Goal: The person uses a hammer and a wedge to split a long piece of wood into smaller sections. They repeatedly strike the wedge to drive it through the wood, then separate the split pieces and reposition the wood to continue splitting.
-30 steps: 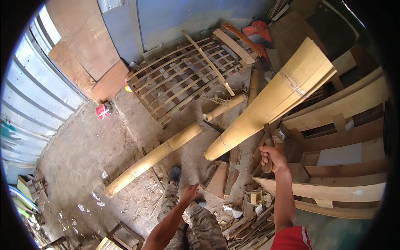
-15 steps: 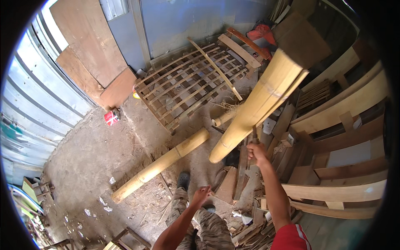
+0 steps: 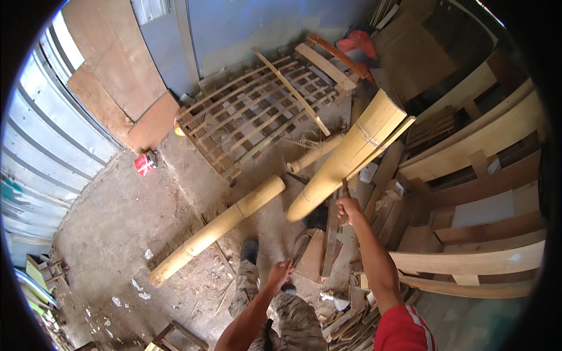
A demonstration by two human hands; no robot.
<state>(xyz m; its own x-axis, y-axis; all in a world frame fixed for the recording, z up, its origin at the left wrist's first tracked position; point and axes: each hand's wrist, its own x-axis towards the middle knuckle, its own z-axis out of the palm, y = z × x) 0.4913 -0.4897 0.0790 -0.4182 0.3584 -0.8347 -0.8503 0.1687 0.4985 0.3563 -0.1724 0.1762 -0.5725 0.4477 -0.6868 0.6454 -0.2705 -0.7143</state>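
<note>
The right hand [image 3: 349, 209] was raised, its fingers wrapped round a thin dark handle, just beside the lower end of a thick bamboo pole [image 3: 350, 155] that leaned up over stacked planks [image 3: 480, 140]. The left hand [image 3: 280, 272] hung free above the legs, fingers loosely spread. Another bamboo pole [image 3: 216, 230] lay on the dirt floor [image 3: 117, 222] before a lattice panel [image 3: 257, 117]
</note>
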